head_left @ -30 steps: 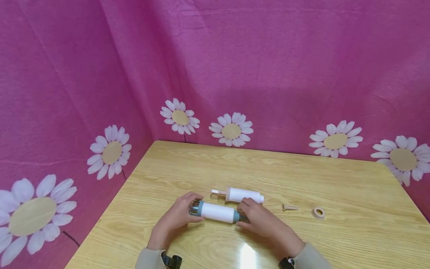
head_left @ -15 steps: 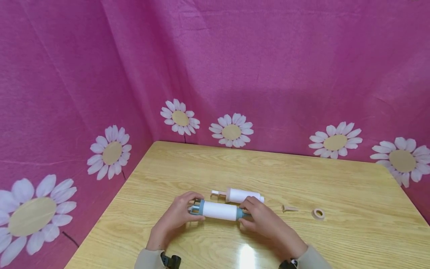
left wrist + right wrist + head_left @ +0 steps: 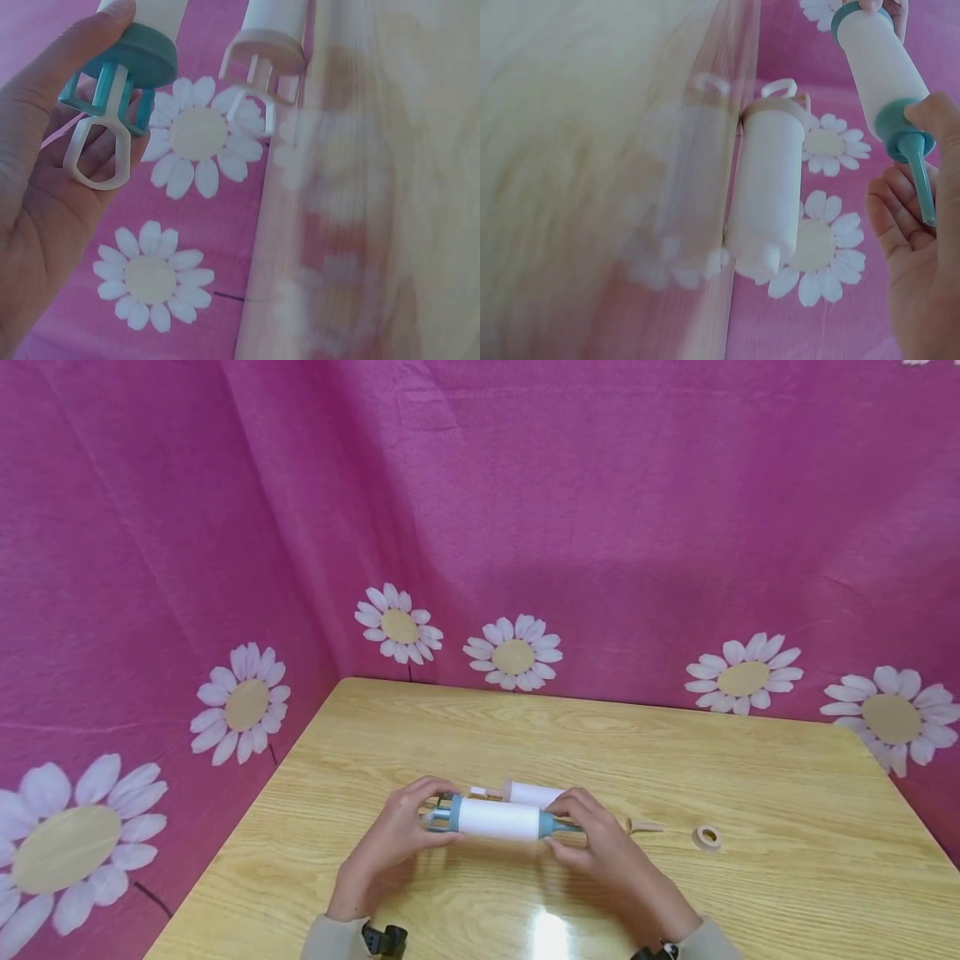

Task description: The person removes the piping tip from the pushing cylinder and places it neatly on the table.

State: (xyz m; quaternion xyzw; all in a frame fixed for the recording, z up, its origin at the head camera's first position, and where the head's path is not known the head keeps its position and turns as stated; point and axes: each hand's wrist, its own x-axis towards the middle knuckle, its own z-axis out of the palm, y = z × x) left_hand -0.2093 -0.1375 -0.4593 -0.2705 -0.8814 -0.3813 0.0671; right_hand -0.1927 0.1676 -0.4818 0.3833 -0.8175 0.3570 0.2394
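Observation:
Both hands hold a white icing syringe [image 3: 498,819] with teal ends, lying sideways just above the table. My left hand [image 3: 393,828] grips the teal handle end, thumb and fingers on opposite sides; the left wrist view shows its teal collar [image 3: 146,56] and white plunger loop [image 3: 75,154]. At the other end my right hand [image 3: 611,847] pinches the teal cap by the tapered nozzle [image 3: 921,180]. Right behind lies a second white syringe [image 3: 532,793] with a beige collar, partly hidden by the held one and the right hand.
On the wooden table [image 3: 750,777], a small beige nozzle [image 3: 647,827] lies right of the right hand, with a beige ring [image 3: 699,842] further right. A pink curtain [image 3: 600,485] with daisies hangs behind and to the left of the table.
The teal-ended syringe has risen and shifted slightly right in both hands, and now covers more of the second syringe. The beige parts lie where they were.

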